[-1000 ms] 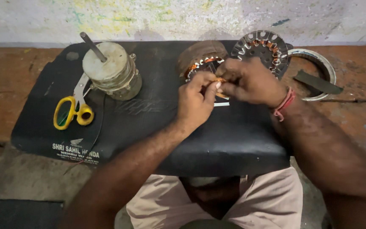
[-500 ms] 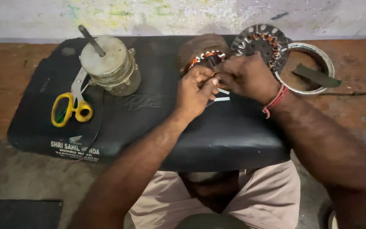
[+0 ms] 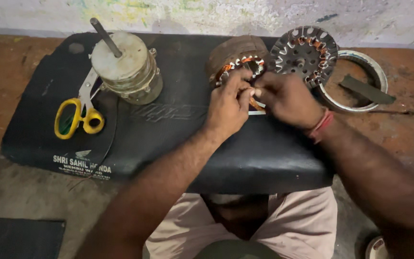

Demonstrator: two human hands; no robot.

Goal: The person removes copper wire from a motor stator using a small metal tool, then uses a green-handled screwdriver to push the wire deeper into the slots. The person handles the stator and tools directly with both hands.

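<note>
Both hands meet over the middle of a black padded seat cushion (image 3: 178,144) that lies across a worn wooden bench (image 3: 5,81). The left hand (image 3: 228,103) has its fingers curled, thumb and fingertips pinched together at the near edge of a copper-wound stator (image 3: 238,60). The right hand (image 3: 288,98), with a red thread band (image 3: 319,125) at its wrist, closes in from the right, its fingertips touching those of the left hand and pinching at the same spot. What exactly is pinched between them is too small to tell, though orange-copper winding shows just under the fingers. A small white strip (image 3: 257,113) peeks out on the cushion below the hands.

The stator sits at the far side of the cushion, touching the hands. Just right of it stands a second wound core with toothed metal slots (image 3: 305,52), leaning against a round metal ring (image 3: 360,81) on the bench; a flat dark strip (image 3: 367,90) lies inside that ring. Well apart to the left, a motor body with an upright shaft (image 3: 128,67) rests on the cushion, and yellow-handled scissors (image 3: 77,112) lie just beside it, nearer the left edge.
</note>
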